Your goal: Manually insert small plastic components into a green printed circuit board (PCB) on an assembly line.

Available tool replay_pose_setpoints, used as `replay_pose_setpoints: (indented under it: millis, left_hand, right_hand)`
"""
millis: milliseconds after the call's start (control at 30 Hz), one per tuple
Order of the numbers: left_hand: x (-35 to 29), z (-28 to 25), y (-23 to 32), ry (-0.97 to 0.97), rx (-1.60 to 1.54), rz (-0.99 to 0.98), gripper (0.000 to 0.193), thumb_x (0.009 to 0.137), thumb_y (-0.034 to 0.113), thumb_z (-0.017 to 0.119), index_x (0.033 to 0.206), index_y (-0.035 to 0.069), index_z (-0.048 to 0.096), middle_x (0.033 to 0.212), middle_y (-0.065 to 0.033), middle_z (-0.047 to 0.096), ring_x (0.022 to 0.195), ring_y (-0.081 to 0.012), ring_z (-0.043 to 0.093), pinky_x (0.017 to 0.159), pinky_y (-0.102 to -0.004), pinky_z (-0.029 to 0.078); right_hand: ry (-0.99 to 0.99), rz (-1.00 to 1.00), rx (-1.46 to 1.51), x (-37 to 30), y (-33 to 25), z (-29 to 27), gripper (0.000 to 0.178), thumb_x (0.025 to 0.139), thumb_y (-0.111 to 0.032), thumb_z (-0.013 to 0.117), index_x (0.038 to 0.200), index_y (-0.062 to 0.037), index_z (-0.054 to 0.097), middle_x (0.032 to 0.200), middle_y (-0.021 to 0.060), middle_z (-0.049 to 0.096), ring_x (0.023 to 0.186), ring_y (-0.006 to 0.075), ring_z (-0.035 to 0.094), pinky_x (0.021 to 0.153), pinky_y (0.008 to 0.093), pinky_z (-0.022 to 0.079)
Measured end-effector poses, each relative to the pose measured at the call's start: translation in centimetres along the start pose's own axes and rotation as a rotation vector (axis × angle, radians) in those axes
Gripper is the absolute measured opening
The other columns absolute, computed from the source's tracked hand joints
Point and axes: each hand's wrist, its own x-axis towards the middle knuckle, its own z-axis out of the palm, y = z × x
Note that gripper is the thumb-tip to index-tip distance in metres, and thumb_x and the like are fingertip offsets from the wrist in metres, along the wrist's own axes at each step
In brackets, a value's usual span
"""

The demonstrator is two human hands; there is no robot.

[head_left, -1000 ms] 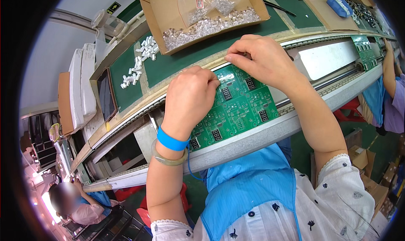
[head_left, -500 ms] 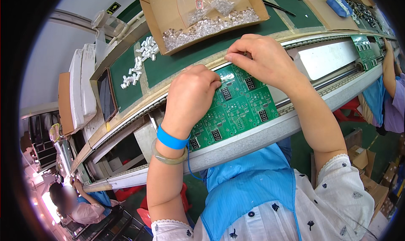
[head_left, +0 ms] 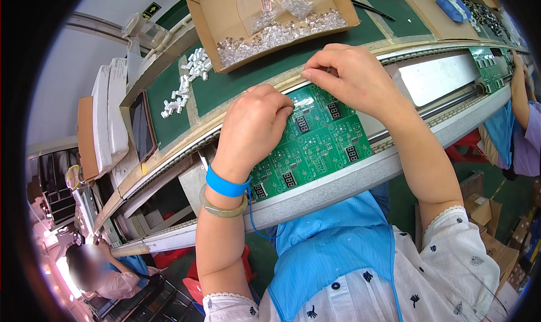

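Note:
A green circuit board (head_left: 322,147) with several black digit displays (head_left: 351,153) rests on the conveyor rails in front of me. Over its left far part is my left hand (head_left: 255,122), thumb and fingers pinched together; anything between them is hidden. My right hand (head_left: 355,81) hovers at the board's far edge, with thumb and forefinger closed at their tips. Whatever that pinch holds is too small to make out. A blue wrist strap (head_left: 226,183) with a cord and a pale bangle (head_left: 222,205) circle my left wrist.
Beyond the rail stands a cardboard box (head_left: 209,18) of small clear parts and a plastic bag. White connectors (head_left: 181,94) lie on the green bench, with black tweezers (head_left: 372,10) farther right. Another board (head_left: 486,68) sits down the line, near another person's arm (head_left: 519,85).
My left hand has shifted slightly left, its fingertips drawing back a little from the board's middle. My right hand has hardly moved, still pinched at the far edge.

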Motion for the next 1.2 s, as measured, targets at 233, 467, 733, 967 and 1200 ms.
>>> replay_pose_setpoints:
  millis: [233,467,733,967,1200]
  left_hand:
    - [0.0,0.0,0.2,-0.016,0.020,-0.029,0.007,0.079,0.006,0.070,0.086,0.003,0.070,0.083,-0.0122,0.065,0.079,-0.0311,0.063,0.071,-0.0387,0.051]
    - [0.0,0.1,0.1,-0.004,-0.083,-0.107,0.006,0.079,0.005,0.071,0.084,0.002,0.070,0.082,-0.0118,0.065,0.075,-0.0287,0.064,0.067,-0.0370,0.052]
    - [-0.1,-0.2,0.2,-0.014,-0.047,-0.052,0.009,0.078,0.005,0.073,0.085,0.002,0.070,0.081,-0.0120,0.065,0.070,-0.0280,0.064,0.064,-0.0360,0.051]
    - [0.4,-1.1,-0.1,0.090,-0.073,-0.045,0.010,0.080,0.007,0.073,0.089,0.002,0.071,0.082,-0.0115,0.066,0.070,-0.0258,0.064,0.064,-0.0337,0.051]
    - [5.6,-3.2,-2.8,0.404,0.165,-0.058,0.013,0.085,0.014,0.070,0.094,0.005,0.073,0.085,-0.0140,0.070,0.071,-0.0267,0.065,0.066,-0.0346,0.052]
  right_hand:
    - [-0.004,0.007,0.002,0.0,0.0,-0.1,0.028,0.089,-0.030,0.064,0.089,-0.0038,0.073,0.085,0.0143,0.068,0.083,0.0326,0.066,0.073,0.0414,0.052]
    - [-0.001,0.026,0.041,0.1,-0.1,-0.3,0.026,0.089,-0.029,0.065,0.088,-0.0042,0.072,0.085,0.0139,0.068,0.082,0.0326,0.065,0.071,0.0418,0.051]
    - [0.000,0.008,0.051,0.1,-0.1,-0.3,0.022,0.089,-0.024,0.067,0.094,-0.0022,0.071,0.082,0.0114,0.064,0.074,0.0244,0.062,0.065,0.0340,0.048]
    - [0.062,-0.079,0.057,0.8,0.6,-0.3,0.018,0.089,-0.019,0.068,0.095,-0.0024,0.070,0.084,0.0110,0.065,0.074,0.0232,0.063,0.066,0.0319,0.049]
    - [0.045,-0.100,-0.392,6.8,2.2,-2.4,0.017,0.088,-0.018,0.066,0.098,-0.0058,0.071,0.087,0.0114,0.070,0.080,0.0278,0.067,0.070,0.0376,0.052]
